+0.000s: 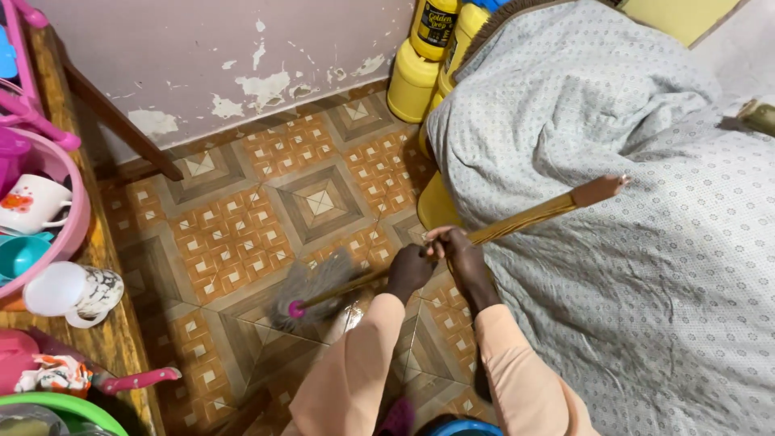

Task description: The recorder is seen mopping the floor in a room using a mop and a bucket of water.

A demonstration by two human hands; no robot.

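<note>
Wooden and long, the mop handle runs slantwise from above the bed down to the tiled floor, and both hands grip it side by side near its middle. The left hand has its fingers wrapped round the stick on the lower side, toward the mop head; the right hand closes its fingers round it just above — the two hands touch or nearly so. The grey mop head, with a pink cap at its end, lies on the floor in front of the person, beside a wet patch on the tiles. The handle's upper end hangs over the bed's patterned grey cover, which fills the right side. Yellow jugs stand on the floor against the peeling wall — wedged by the bed's far corner. Along the left, a wooden worktop carries a pink basin with a mug in it, and a white cup lies near the worktop's edge.
</note>
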